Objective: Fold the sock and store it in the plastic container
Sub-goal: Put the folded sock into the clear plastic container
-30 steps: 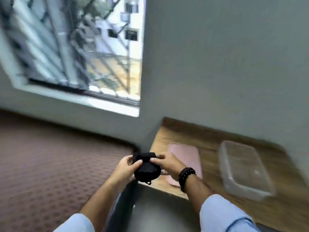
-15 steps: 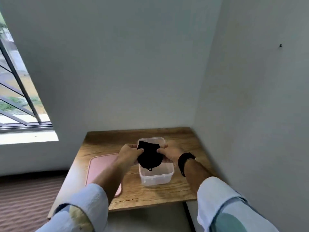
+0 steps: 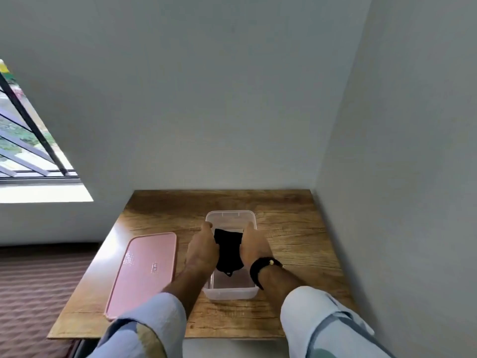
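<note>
A folded black sock (image 3: 229, 250) sits low inside the clear plastic container (image 3: 230, 216), which stands on the wooden table (image 3: 291, 236). My left hand (image 3: 202, 250) presses against the sock's left side and my right hand (image 3: 254, 248) against its right side, both reaching down into the container. A black bracelet circles my right wrist. The fingers are hidden behind the backs of the hands, so the grip itself is out of sight.
The pink lid (image 3: 147, 270) lies flat on the table, left of the container. Grey walls close off the table at the back and right. A barred window (image 3: 23, 140) is at the left, and patterned brown floor (image 3: 33, 293) lies below it.
The view swung from the window to the table. Both hands carried the sock over the container and lowered it inside.
</note>
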